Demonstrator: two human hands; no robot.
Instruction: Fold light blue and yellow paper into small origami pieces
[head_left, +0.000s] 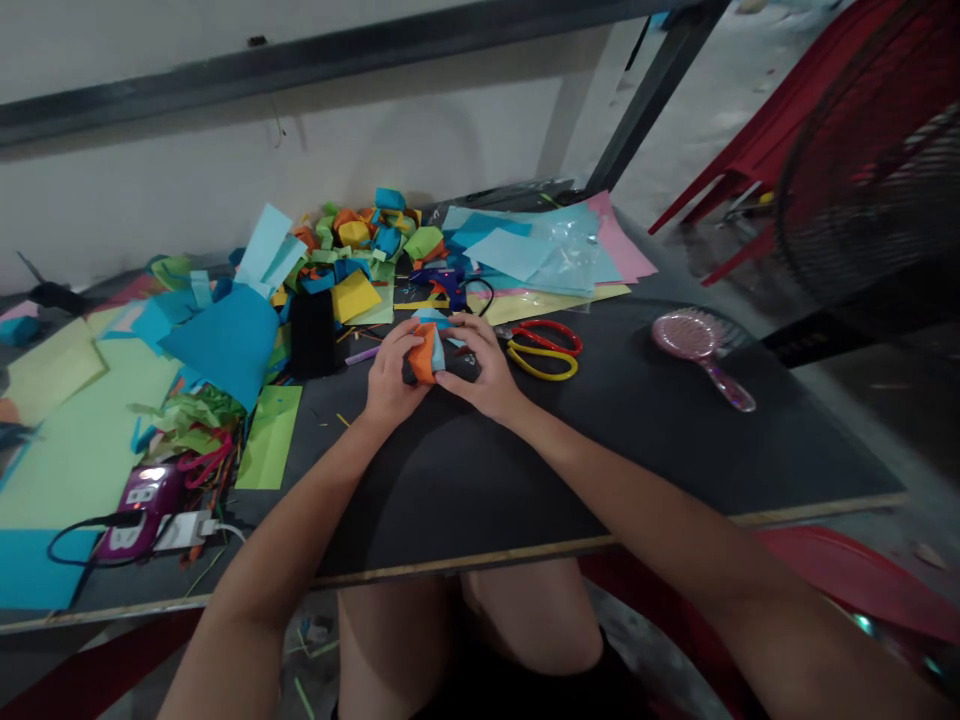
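Both hands pinch one small folded paper piece (pixel 427 350), orange and light blue, just above the dark surface (pixel 600 440). The left hand (pixel 390 380) grips its orange side; the right hand (pixel 484 370) presses the blue edge. Squeezed too hard, the folds could crush or tear. The scissors (pixel 544 348) lie just beside the right hand, where a wrist could knock them.

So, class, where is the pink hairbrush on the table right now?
In the head view, the pink hairbrush lies on the dark table, to the right of the scissors and the right hand.
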